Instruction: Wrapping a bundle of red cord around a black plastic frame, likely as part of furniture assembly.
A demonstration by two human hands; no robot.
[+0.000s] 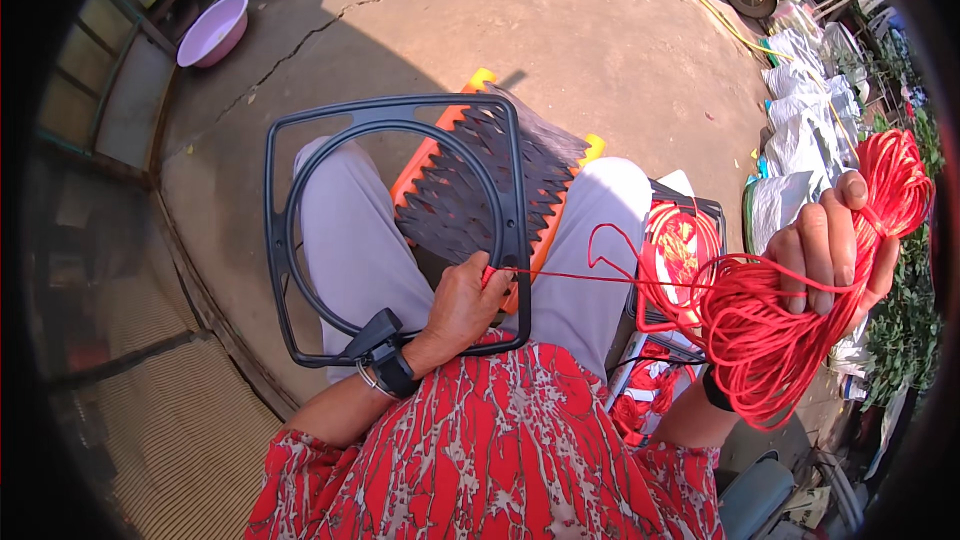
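My left hand [463,302] is closed on the right side of a black plastic frame [366,119], square outside with a round ring inside, held over my lap. A little red cord is wound on the frame at my fingers, which partly hide it. From there a single strand [590,278] runs to the right, nearly straight, to a big looped bundle of red cord [765,340]. My right hand [822,248] grips this bundle by its middle, raised at the far right, with loose loops hanging below.
An orange and yellow stool-like frame with dark woven strips [460,210] stands between my knees. Beside my right leg are a container of red cord [683,245] and another box with red bundles [645,390]. White sacks [800,140] line the right; a purple basin [215,32] sits far left.
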